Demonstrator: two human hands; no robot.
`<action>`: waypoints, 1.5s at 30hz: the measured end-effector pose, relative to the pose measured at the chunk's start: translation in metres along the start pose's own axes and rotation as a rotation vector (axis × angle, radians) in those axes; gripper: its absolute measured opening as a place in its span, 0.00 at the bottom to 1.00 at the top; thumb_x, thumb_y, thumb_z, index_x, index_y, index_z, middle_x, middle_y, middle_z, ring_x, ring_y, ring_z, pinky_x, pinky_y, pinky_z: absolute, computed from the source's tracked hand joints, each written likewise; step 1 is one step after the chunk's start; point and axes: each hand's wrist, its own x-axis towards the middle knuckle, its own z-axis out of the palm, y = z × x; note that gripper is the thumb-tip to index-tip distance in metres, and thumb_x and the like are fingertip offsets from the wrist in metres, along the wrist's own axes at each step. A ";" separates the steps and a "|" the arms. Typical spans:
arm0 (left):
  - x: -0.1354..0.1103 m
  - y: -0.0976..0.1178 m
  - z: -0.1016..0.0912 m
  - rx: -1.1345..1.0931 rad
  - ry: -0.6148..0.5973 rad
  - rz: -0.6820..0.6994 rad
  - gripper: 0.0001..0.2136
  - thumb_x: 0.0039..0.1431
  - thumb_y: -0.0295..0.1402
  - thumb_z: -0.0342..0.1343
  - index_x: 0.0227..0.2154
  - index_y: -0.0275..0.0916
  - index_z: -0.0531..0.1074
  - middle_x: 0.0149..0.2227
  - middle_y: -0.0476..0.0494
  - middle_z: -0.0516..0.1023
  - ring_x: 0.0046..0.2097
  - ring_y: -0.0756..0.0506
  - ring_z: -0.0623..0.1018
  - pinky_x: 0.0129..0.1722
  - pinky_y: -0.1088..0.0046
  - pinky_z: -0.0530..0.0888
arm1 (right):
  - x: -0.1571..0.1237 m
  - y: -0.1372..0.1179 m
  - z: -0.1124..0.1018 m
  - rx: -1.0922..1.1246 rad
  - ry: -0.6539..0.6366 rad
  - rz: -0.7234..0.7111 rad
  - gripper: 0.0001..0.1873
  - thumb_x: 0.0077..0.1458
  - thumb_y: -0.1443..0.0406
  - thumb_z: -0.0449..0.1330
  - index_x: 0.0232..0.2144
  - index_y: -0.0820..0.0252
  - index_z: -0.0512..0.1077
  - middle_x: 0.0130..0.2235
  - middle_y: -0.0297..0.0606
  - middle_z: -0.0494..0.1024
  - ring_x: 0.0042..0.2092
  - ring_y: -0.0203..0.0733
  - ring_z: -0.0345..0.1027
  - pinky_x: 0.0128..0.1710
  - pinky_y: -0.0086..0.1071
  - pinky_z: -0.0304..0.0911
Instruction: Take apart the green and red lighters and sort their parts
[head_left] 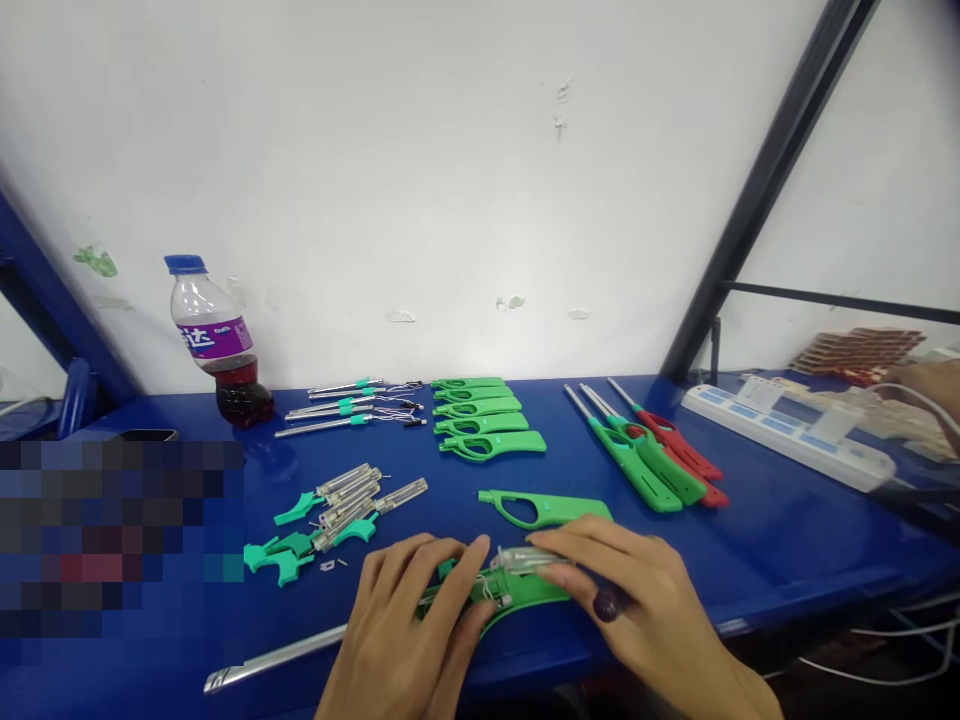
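Observation:
My left hand [412, 620] is closed over an open green lighter shell [536, 588] lying near the table's front edge. A silver lighter tube [274, 660] sticks out to the left from under that hand. Thin wires and small parts show in the shell between the fingers. Between thumb and fingers, my right hand [645, 600] pinches a clear fuel tank [521, 560] just above the shell. Whether the tank touches the shell, I cannot tell. Another green half shell [547, 508] lies right behind. To the left are several clear fuel tanks [352, 500] and teal triggers [285, 562].
At the back lie several silver tubes with wires [322, 430] and a row of green shells [495, 443]. Whole green lighters [645, 470] and red ones [686, 450] rest on the right, near a white power strip [787, 435]. A drink bottle [225, 345] stands back left.

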 end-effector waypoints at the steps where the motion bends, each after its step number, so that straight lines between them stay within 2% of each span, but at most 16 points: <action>1: 0.001 0.001 -0.002 -0.025 0.023 0.010 0.14 0.77 0.29 0.55 0.62 0.40 0.74 0.49 0.43 0.82 0.51 0.42 0.79 0.50 0.63 0.73 | 0.003 -0.004 0.000 0.024 -0.017 -0.009 0.09 0.73 0.65 0.62 0.49 0.54 0.83 0.41 0.36 0.88 0.37 0.38 0.84 0.37 0.27 0.76; 3: 0.000 0.001 -0.007 -0.065 0.065 0.037 0.11 0.76 0.25 0.56 0.56 0.39 0.76 0.45 0.44 0.83 0.47 0.44 0.79 0.48 0.65 0.71 | 0.007 -0.013 0.001 0.077 -0.047 -0.024 0.09 0.74 0.64 0.62 0.49 0.55 0.83 0.40 0.36 0.87 0.35 0.38 0.84 0.35 0.27 0.76; 5: -0.002 0.000 -0.014 -0.062 0.072 0.063 0.12 0.74 0.21 0.54 0.53 0.38 0.77 0.43 0.45 0.83 0.44 0.45 0.80 0.47 0.66 0.70 | 0.011 -0.019 0.001 0.121 -0.080 -0.033 0.09 0.73 0.64 0.63 0.50 0.54 0.82 0.40 0.35 0.88 0.35 0.37 0.84 0.35 0.26 0.76; 10: -0.004 -0.007 -0.038 -0.002 -0.023 0.102 0.20 0.68 0.14 0.44 0.51 0.40 0.76 0.41 0.51 0.84 0.42 0.47 0.82 0.46 0.66 0.70 | 0.017 -0.027 0.003 0.087 -0.160 -0.069 0.10 0.74 0.59 0.62 0.50 0.53 0.83 0.40 0.36 0.88 0.35 0.38 0.84 0.33 0.26 0.75; 14: -0.002 -0.015 -0.058 0.103 -0.060 0.102 0.21 0.66 0.13 0.41 0.46 0.42 0.74 0.39 0.52 0.85 0.40 0.46 0.83 0.45 0.64 0.71 | 0.027 -0.031 0.010 0.002 -0.253 -0.121 0.12 0.75 0.58 0.60 0.52 0.50 0.82 0.42 0.36 0.89 0.39 0.40 0.85 0.36 0.28 0.75; 17: -0.004 -0.027 -0.066 0.132 -0.095 0.093 0.21 0.66 0.15 0.44 0.48 0.44 0.75 0.41 0.52 0.85 0.42 0.45 0.83 0.48 0.63 0.73 | 0.038 -0.031 0.017 -0.022 -0.329 -0.147 0.11 0.75 0.61 0.60 0.54 0.49 0.81 0.45 0.34 0.88 0.41 0.40 0.85 0.38 0.29 0.73; 21: -0.009 -0.048 -0.062 0.168 -0.113 0.010 0.20 0.65 0.15 0.47 0.44 0.45 0.79 0.39 0.51 0.84 0.39 0.43 0.82 0.42 0.65 0.75 | 0.058 -0.024 0.024 -0.065 -0.391 -0.104 0.14 0.73 0.67 0.61 0.54 0.49 0.82 0.48 0.35 0.88 0.42 0.42 0.85 0.42 0.31 0.73; 25: -0.010 -0.063 -0.047 0.200 -0.140 -0.021 0.16 0.68 0.18 0.50 0.37 0.44 0.80 0.34 0.49 0.82 0.34 0.42 0.82 0.34 0.67 0.75 | 0.081 -0.014 0.039 -0.139 -0.481 -0.017 0.19 0.63 0.75 0.63 0.51 0.52 0.84 0.48 0.36 0.89 0.46 0.48 0.86 0.45 0.34 0.75; 28: -0.009 -0.066 -0.038 0.206 -0.125 -0.039 0.17 0.68 0.19 0.48 0.42 0.42 0.81 0.36 0.46 0.84 0.35 0.41 0.83 0.34 0.67 0.77 | 0.094 -0.012 0.050 -0.157 -0.504 -0.007 0.22 0.62 0.75 0.64 0.54 0.53 0.84 0.51 0.39 0.89 0.49 0.52 0.86 0.48 0.37 0.76; 30: -0.009 -0.061 -0.037 0.206 -0.113 -0.054 0.17 0.70 0.20 0.47 0.46 0.40 0.81 0.39 0.43 0.85 0.37 0.40 0.84 0.36 0.66 0.79 | 0.097 -0.012 0.048 -0.155 -0.505 -0.006 0.21 0.66 0.73 0.63 0.56 0.53 0.83 0.52 0.40 0.89 0.51 0.51 0.86 0.50 0.38 0.76; 34: -0.010 -0.043 -0.047 0.137 -0.130 -0.069 0.15 0.73 0.25 0.48 0.47 0.43 0.80 0.41 0.45 0.84 0.40 0.41 0.85 0.38 0.67 0.81 | 0.074 -0.006 0.021 -0.126 -0.481 0.025 0.13 0.72 0.66 0.60 0.50 0.50 0.85 0.52 0.38 0.89 0.51 0.49 0.86 0.52 0.38 0.78; 35: -0.010 -0.038 -0.050 0.101 -0.148 -0.075 0.14 0.74 0.27 0.49 0.47 0.44 0.80 0.41 0.45 0.84 0.40 0.42 0.85 0.39 0.67 0.82 | 0.063 -0.002 0.012 -0.109 -0.467 0.051 0.12 0.71 0.64 0.63 0.52 0.49 0.85 0.54 0.37 0.88 0.53 0.50 0.85 0.53 0.38 0.79; 38: -0.011 -0.032 -0.056 -0.005 -0.237 -0.095 0.13 0.71 0.26 0.50 0.45 0.46 0.80 0.42 0.47 0.84 0.40 0.42 0.85 0.43 0.65 0.82 | 0.024 0.010 -0.006 -0.109 -0.370 0.128 0.18 0.63 0.62 0.72 0.54 0.42 0.84 0.54 0.35 0.88 0.55 0.52 0.85 0.56 0.39 0.79; 41: -0.012 -0.033 -0.055 -0.066 -0.310 -0.105 0.17 0.70 0.21 0.49 0.44 0.47 0.80 0.42 0.48 0.82 0.39 0.46 0.83 0.45 0.70 0.80 | -0.003 0.018 -0.007 -0.091 -0.351 0.181 0.21 0.58 0.60 0.76 0.53 0.41 0.85 0.53 0.34 0.89 0.52 0.52 0.86 0.52 0.36 0.81; 45: -0.014 -0.036 -0.054 -0.101 -0.285 -0.123 0.18 0.71 0.21 0.48 0.48 0.48 0.80 0.43 0.48 0.82 0.39 0.48 0.83 0.44 0.75 0.80 | -0.010 0.017 0.002 -0.033 -0.325 0.253 0.16 0.60 0.60 0.74 0.51 0.40 0.85 0.52 0.33 0.88 0.50 0.48 0.87 0.49 0.32 0.81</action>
